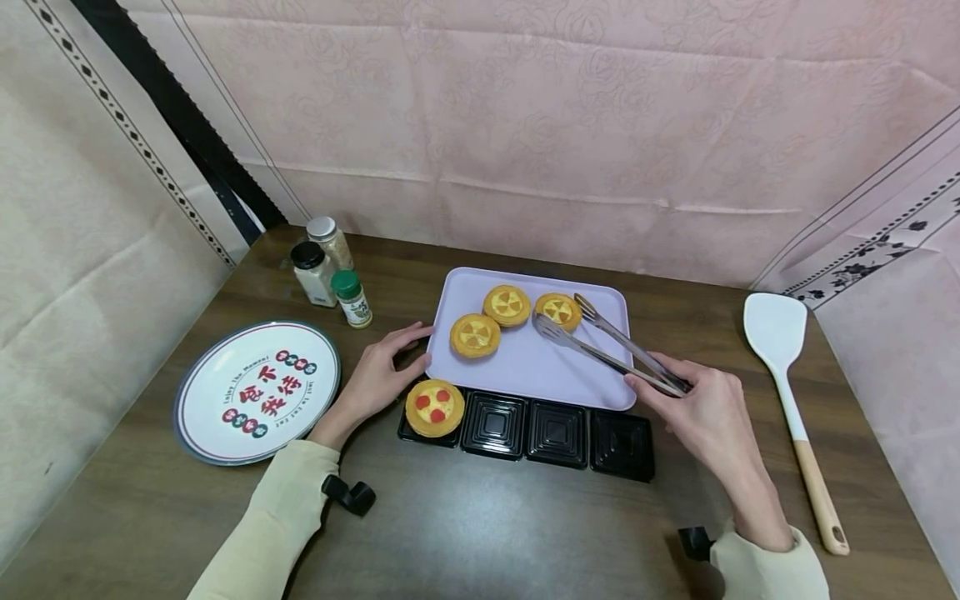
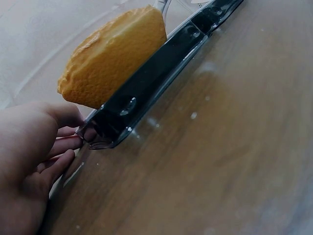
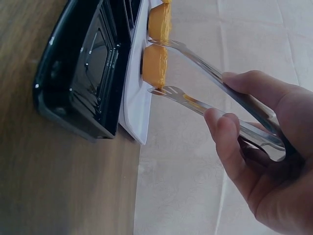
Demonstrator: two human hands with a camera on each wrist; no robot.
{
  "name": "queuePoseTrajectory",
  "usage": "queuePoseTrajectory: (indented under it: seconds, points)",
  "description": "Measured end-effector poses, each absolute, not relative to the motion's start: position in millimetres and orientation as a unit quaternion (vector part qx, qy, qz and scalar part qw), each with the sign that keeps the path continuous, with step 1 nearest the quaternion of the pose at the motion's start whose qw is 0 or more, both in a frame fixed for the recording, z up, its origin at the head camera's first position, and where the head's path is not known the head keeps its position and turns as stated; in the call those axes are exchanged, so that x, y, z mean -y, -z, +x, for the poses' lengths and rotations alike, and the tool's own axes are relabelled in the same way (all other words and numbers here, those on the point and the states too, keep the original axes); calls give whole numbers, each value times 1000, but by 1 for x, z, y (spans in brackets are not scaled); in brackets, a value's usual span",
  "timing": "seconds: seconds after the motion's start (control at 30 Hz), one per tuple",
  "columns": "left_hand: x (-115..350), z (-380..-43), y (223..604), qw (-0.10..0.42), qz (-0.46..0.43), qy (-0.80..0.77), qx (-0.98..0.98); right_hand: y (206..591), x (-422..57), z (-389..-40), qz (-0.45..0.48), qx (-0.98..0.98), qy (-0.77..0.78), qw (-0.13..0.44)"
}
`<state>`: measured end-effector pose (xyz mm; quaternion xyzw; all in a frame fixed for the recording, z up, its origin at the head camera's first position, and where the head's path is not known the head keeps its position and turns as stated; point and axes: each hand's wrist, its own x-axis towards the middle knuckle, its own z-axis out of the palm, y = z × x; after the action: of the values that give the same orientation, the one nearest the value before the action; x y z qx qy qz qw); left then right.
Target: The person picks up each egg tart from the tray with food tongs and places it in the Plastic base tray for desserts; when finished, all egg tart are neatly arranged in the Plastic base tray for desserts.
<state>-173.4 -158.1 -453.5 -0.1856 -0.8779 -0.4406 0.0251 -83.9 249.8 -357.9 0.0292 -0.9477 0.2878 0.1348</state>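
Note:
My right hand (image 1: 708,408) grips metal tongs (image 1: 626,342) between thumb and fingers. The tongs' tips stand apart, one on each side of a yellow tart (image 1: 558,310) at the right of a lilac tray (image 1: 525,375). Two more such tarts, one upper (image 1: 507,305) and one lower (image 1: 475,336), sit to its left. Fingertips of my left hand (image 1: 378,375) touch the tray's left edge, with the fingers fairly straight. Just below, a tart with red dots (image 1: 435,408) fills the leftmost compartment of a black sectioned tray (image 1: 557,433). In the right wrist view, the tongs (image 3: 215,73) straddle a tart (image 3: 155,66).
A white plate (image 1: 258,392) with red lettering lies left of my left hand. Behind it stand three seasoning bottles, with green (image 1: 351,297), black (image 1: 313,273) and silver (image 1: 330,240) caps. A white spatula (image 1: 787,392) with a wooden handle lies at the right. Cloth (image 1: 525,125) hangs behind the table.

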Motion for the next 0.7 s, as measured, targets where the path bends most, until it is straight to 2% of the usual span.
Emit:
queuePoseTrajectory:
  seconds: [0.33, 0.7]
  points:
    - [158, -172, 453, 21, -183, 442, 878, 358, -249, -83, 27, 944, -302, 130]
    - [158, -174, 453, 21, -181, 438, 880, 350, -254, -80, 25, 927, -337, 160]
